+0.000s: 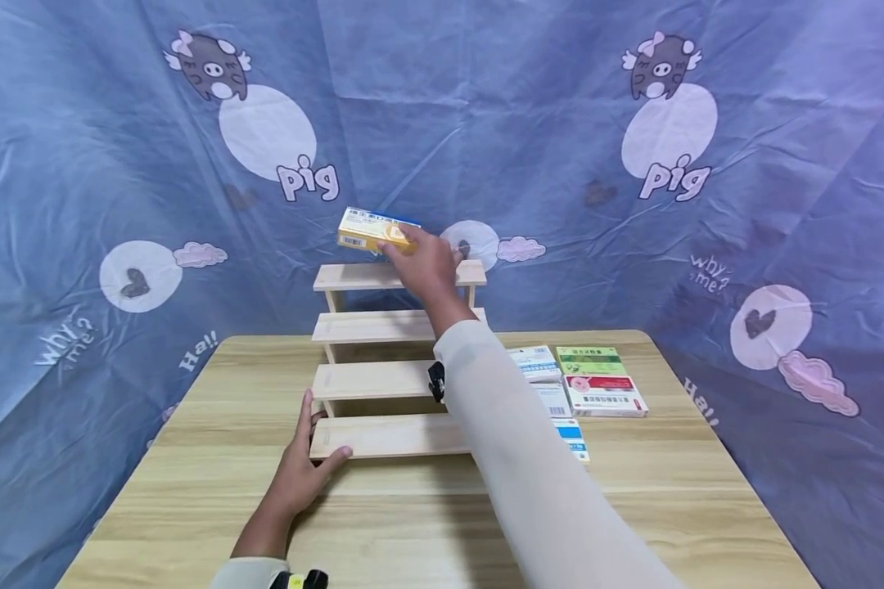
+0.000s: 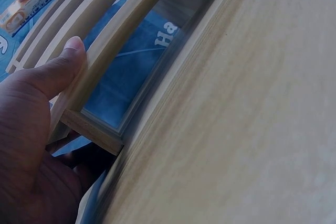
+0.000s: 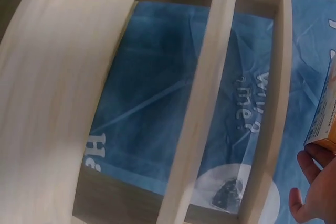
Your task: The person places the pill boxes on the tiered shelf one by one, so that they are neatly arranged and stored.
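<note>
A stepped wooden rack (image 1: 383, 438) with several tiers stands on the table. My left hand (image 1: 298, 466) grips the left end of its lowest tier, thumb on top, as the left wrist view shows with the thumb (image 2: 73, 51) over the board. Above the top tier, my right hand (image 1: 429, 266) holds a yellow and white medicine box (image 1: 364, 231) by its right end. In the right wrist view, part of that box (image 3: 325, 119) and the right fingers (image 3: 310, 166) show at the right edge.
Right of the rack lie several medicine boxes: a green one (image 1: 591, 360), a red and white one (image 1: 606, 396), and white and blue ones (image 1: 534, 362) partly behind my right sleeve (image 1: 516, 442). A blue printed curtain (image 1: 427, 106) hangs behind the wooden table (image 1: 692, 507).
</note>
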`<state>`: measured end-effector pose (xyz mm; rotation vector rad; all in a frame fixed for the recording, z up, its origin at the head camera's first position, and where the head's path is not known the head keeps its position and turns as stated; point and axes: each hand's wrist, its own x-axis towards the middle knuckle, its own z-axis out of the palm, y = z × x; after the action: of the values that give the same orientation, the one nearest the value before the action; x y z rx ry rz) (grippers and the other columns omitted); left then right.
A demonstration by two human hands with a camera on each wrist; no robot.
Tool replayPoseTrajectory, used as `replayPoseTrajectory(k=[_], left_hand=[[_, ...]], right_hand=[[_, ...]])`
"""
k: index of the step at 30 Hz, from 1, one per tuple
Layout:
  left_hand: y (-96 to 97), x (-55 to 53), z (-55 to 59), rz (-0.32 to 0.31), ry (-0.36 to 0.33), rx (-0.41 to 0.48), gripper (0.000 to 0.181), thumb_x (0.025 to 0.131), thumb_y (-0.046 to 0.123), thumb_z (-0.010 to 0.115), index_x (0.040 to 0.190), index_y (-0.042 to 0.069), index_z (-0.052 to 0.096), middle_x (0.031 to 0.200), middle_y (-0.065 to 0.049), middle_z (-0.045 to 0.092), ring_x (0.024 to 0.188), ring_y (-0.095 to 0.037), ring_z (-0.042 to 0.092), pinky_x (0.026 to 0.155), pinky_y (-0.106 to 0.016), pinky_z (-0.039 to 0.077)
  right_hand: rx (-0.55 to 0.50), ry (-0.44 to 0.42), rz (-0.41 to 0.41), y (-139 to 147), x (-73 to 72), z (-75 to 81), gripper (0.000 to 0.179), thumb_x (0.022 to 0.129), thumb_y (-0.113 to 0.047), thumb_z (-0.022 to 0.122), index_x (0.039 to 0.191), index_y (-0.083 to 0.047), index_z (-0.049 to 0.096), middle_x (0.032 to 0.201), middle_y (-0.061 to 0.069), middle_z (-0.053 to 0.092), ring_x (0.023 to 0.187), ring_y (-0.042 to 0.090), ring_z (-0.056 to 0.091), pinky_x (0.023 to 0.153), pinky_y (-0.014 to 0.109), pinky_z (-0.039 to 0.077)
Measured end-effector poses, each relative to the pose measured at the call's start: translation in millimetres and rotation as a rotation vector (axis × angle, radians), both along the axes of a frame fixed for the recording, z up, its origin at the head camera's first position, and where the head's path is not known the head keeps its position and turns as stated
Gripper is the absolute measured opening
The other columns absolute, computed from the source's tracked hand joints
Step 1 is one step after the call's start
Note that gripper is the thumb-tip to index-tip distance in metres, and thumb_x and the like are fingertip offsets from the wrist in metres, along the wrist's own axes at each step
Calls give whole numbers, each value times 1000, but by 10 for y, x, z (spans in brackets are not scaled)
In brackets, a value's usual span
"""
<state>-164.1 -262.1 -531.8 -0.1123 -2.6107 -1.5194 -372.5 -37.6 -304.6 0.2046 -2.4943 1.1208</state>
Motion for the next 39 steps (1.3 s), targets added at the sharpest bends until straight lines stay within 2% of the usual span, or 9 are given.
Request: replayPoseTrajectory(k=[1, 9, 18, 25, 33, 39], left_hand=[[0, -2, -3, 0, -2, 0, 121, 101, 30, 82, 177, 25, -12, 170, -28, 43, 152, -50, 50, 124, -72, 36], [13, -7, -8, 11, -4, -7, 121, 101, 31, 82, 177, 25, -12, 170, -28, 44, 152, -51, 50, 123, -72, 36], [47, -29, -18, 7, -4, -12, 121, 101, 34, 82, 177, 29, -12, 170, -27, 43, 151, -50, 51, 121, -71, 41], [19, -5, -29, 19, -9, 2, 121, 100, 31, 83, 177, 27, -10, 170, -27, 44, 153, -49, 49, 124, -70, 36], [12, -1, -22, 21, -9, -6, 121, 100, 33, 82, 177, 29, -11, 170, -26, 44, 152, -48, 52, 124, -69, 37], [21, 0, -13, 23, -13, -3, 121, 100, 33, 83, 177, 28, -11, 170, -26, 44, 150, -47, 54, 123, -67, 39]], right_hand=[[14, 3, -4, -19, 68, 32, 58, 100, -54, 76, 152, -29, 68, 150, 2, 71, 140, 29, 66, 127, 65, 30], [122, -50, 39, -117, 97, 11, 59, 102, -60, 72, 154, -33, 65, 155, -2, 68, 148, 29, 60, 131, 72, 21], [215, -72, 52, -126, 131, -45, 60, 101, -62, 72, 152, -31, 66, 154, -5, 68, 147, 26, 61, 130, 68, 22], [307, -107, 76, -179, 117, -102, 62, 101, -63, 71, 153, -31, 64, 154, -2, 69, 148, 29, 59, 131, 71, 20], [348, -99, 59, -211, 131, -142, 62, 101, -64, 70, 154, -32, 63, 156, -3, 67, 150, 32, 56, 132, 74, 17], [344, -127, 48, -233, 133, -157, 63, 100, -65, 70, 154, -33, 62, 154, -4, 68, 150, 31, 55, 132, 72, 17]])
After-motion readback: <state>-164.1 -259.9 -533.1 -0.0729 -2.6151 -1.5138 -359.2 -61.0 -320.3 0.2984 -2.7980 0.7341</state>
